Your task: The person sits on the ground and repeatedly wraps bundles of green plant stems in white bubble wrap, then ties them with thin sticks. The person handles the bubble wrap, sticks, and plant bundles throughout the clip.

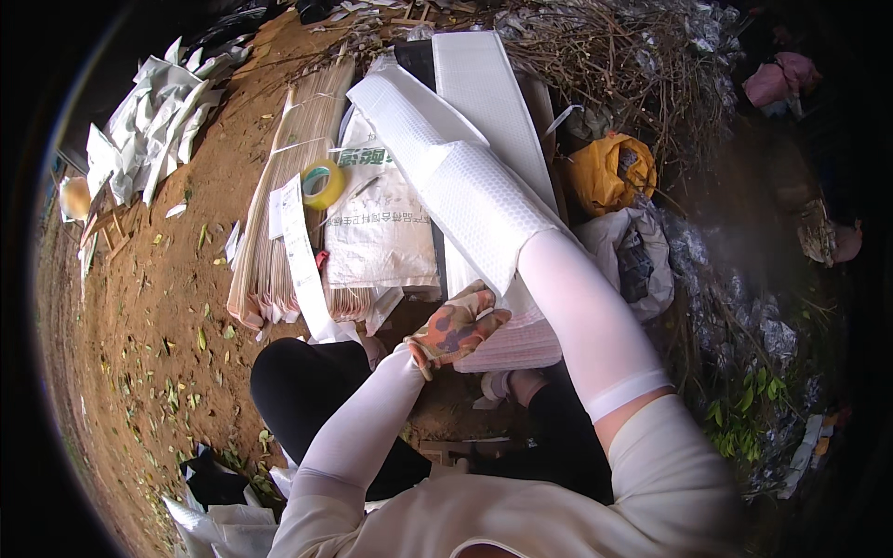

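A long white bubble-wrap sleeve is pulled over my right forearm, its mouth near the elbow. My right hand is out of view inside it. My left hand, in a camouflage-patterned glove, is beside the lower corner of the sleeve's mouth with its fingers apart. Beneath the sleeve lie a flat white bubble-wrap piece and a pale pink stack. To the left is a white woven sack bearing print, with a pen on it. A roll of yellowish tape rests at the sack's edge.
A string-tied bundle of brown paper bags lies left, with a printed paper strip across it. White crumpled bags are piled at far left. Cut twigs, an orange bag and a whitish bag are at right.
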`<action>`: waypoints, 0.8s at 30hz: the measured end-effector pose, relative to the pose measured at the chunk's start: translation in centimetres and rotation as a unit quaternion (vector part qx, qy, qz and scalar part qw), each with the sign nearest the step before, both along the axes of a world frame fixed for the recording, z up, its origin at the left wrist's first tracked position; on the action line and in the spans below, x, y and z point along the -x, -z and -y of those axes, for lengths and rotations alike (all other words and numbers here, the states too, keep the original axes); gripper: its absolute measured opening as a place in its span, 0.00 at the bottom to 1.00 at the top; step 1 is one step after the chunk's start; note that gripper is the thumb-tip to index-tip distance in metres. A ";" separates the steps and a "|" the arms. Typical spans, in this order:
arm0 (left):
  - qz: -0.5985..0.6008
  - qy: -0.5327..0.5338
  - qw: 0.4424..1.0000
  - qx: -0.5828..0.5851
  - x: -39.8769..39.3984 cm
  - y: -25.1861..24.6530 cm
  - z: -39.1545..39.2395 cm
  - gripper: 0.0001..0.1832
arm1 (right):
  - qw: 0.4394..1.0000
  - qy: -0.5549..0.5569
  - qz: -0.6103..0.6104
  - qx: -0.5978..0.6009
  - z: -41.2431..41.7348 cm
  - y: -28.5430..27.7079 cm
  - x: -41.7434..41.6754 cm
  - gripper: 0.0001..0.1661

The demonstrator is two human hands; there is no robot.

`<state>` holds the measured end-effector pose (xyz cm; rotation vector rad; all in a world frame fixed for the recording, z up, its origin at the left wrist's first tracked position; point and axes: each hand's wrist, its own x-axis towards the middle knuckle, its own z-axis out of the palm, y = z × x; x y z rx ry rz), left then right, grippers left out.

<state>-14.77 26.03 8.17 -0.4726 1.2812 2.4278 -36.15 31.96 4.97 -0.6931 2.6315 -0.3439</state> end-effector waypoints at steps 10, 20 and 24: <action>0.057 -0.178 0.981 -0.047 -5.3 1.1 -4.2 0.14 | 0.779 0.069 0.508 0.361 -15.5 -8.1 -11.6 0.24; -0.077 -0.181 0.980 0.015 -7.1 1.9 -3.0 0.18 | 0.941 -0.281 0.029 0.183 -9.7 -6.0 -13.9 0.13; -0.020 -0.201 0.971 -0.130 -7.1 1.6 -2.5 0.18 | 0.887 -0.381 -0.248 0.085 -9.8 -6.4 -15.1 0.13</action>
